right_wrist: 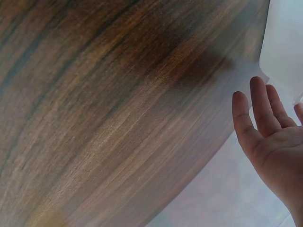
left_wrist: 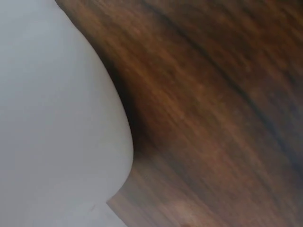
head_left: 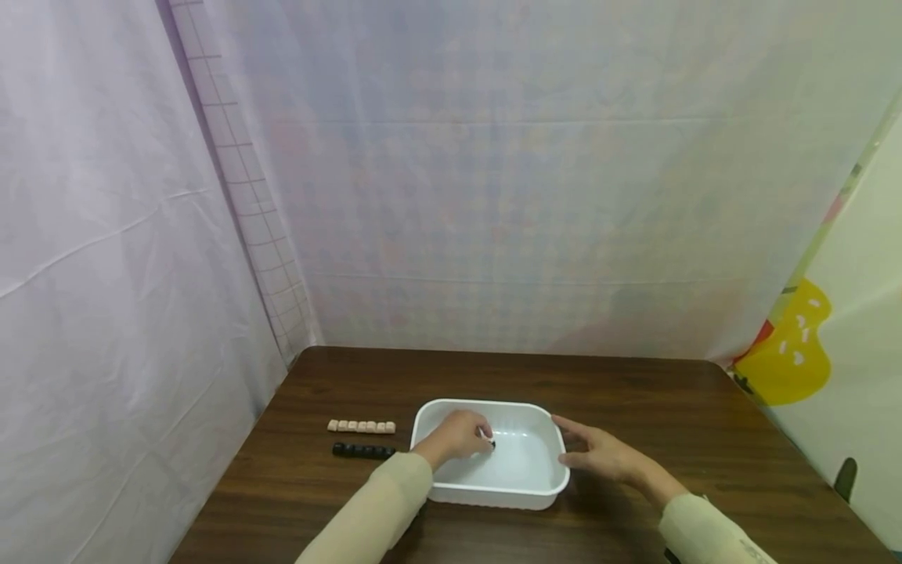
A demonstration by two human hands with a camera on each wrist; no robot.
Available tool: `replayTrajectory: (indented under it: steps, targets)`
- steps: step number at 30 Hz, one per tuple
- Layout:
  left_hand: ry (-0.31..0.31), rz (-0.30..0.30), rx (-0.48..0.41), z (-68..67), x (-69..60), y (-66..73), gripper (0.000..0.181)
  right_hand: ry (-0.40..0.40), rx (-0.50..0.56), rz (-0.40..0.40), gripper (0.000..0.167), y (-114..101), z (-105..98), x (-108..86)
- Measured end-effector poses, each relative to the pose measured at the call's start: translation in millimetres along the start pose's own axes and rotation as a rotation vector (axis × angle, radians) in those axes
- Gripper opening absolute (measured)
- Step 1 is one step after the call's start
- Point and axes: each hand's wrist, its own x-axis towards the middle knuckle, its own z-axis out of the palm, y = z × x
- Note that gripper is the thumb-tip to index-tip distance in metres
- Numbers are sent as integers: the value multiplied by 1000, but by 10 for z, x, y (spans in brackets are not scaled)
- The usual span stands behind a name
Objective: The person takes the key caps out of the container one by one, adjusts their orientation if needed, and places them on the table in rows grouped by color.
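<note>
A white rectangular tray [head_left: 502,500] stands on the table. My left hand [head_left: 461,435] reaches over its left side into it, fingers bent down. At the fingertips is a small dark-and-white piece [head_left: 492,444], seemingly a keycap, mostly hidden by the hand. My right hand [head_left: 599,453] is at the tray's right side, fingers extended along the rim and thumb by the wall. In the right wrist view the fingers of the right hand [right_wrist: 279,142] are straight beside the pale tray wall [right_wrist: 286,42]. The left wrist view shows the tray's outer wall [left_wrist: 61,118] but no hand.
Left of the tray lie a row of beige keycaps [head_left: 362,427] and, nearer, a row of black keycaps [head_left: 362,450]. The left forearm partly covers the near-left table. Dark wood tabletop [head_left: 634,384] extends behind and right of the tray; a pale curtain [head_left: 493,196] hangs behind it.
</note>
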Motion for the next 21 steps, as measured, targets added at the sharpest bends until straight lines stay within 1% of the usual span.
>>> replayTrajectory:
  steps: [3, 6, 11, 13, 15, 18, 21]
  targets:
    - [-25, -13, 2, 7, 26, -1, 22, -3, -4, -3, 74, 3, 2, -1]
    - [-46, -2, 13, 17, 41, -1, 30, -4, -4, -3, 74, 1, -2, -4]
    - [-66, 77, 110, 25, 48, 16, 36, 0, -13, -1, 74, 16, -3, 5]
    - [-74, 110, 163, 29, 50, 25, 34, 2, -17, 3, 74, 22, -2, 9]
    - [-80, 128, 190, 35, 48, 25, 28, 1, -14, 4, 74, 24, -3, 11]
    - [-69, 116, 175, 34, 42, 15, 20, 1, -11, 5, 74, 23, -3, 11]
    - [-36, 80, 95, 16, 36, -11, 16, -3, -12, 4, 74, 25, -3, 11]
